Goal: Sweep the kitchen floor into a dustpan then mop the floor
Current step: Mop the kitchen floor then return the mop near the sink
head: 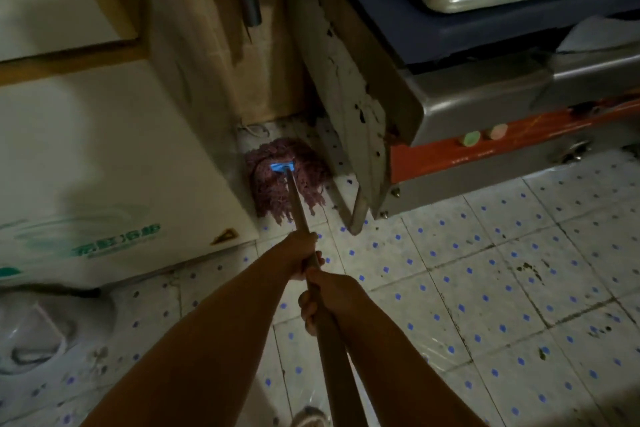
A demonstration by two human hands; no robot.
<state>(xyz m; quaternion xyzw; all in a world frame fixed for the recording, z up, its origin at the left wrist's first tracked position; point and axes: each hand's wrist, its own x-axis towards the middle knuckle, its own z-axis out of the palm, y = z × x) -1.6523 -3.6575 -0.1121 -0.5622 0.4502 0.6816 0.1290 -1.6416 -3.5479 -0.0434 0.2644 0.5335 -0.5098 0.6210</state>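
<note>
Mopping step in hand, judging by the tool: no broom or dustpan in view, so sweeping looks finished, though that cannot be confirmed. Person holds mop handle (313, 274) with both hands, stacked. Left hand (300, 255) sits farther down the shaft, at 12 o'clock from right hand (330, 295), the two nearly touching. Both hands wrapped fully round the handle, fingers curled closed on it, firm two-handed grip.

Mop head (285, 177), purple-pink strands with a blue clamp (281, 167), lies flat on the tiled floor (485, 288) at 12 o'clock from the hands, pushed into the narrow gap between the white chest freezer (114, 163) at 9 o'clock and the peeling panel (349, 107) of the metal unit (467, 104) at 2 o'clock. Strands touch the freezer base.

Next move likely calls for dragging the head back toward 6 o'clock out of the gap, keeping the shaft clear of the panel's lower corner, then working the open tiles at 3 to 4 o'clock, where dark specks and grimy grout show.

Containers: no bucket visible. Clear plastic bag (38, 340) at 8 o'clock on the floor, contents too dim to tell. Cardboard (263, 62) stands at the back of the gap at 12 o'clock; whether a box or a sheet cannot be told.
</note>
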